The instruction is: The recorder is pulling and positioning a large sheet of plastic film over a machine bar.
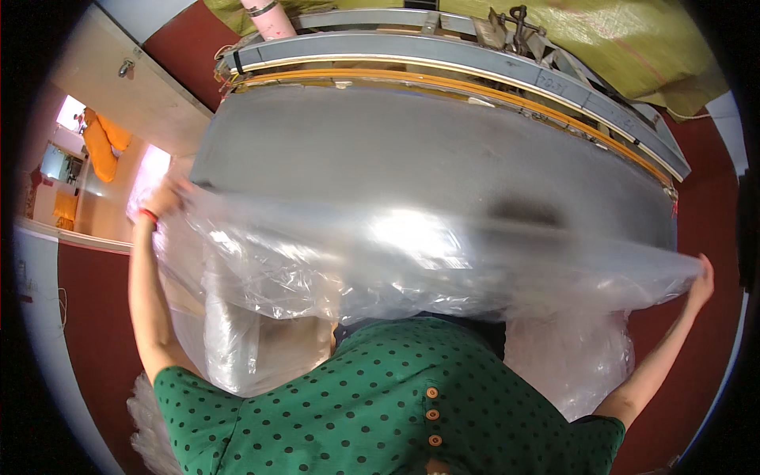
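Observation:
A wide sheet of clear plastic film [475,277] is stretched between my two hands, in front of my body. My left hand [166,196] is closed on the sheet's left edge, at the near left corner of a grey worktop [356,142]. Far out on the right, my right hand [703,281] grips the opposite edge. The film hangs in shiny folds toward me, and its far part lies across the near side of the worktop. A bright glare on the film hides some of its surface. My fingertips are partly hidden or blurred.
Behind the worktop runs a long grey metal bar [380,43] with orange strips [412,77]. A pink cylinder [271,20] and yellow-green woven sheeting [617,47] are beyond it. Bundled clear plastic [229,332] sits beside me at left, more plastic [570,356] at right. A door [127,71] stands at far left.

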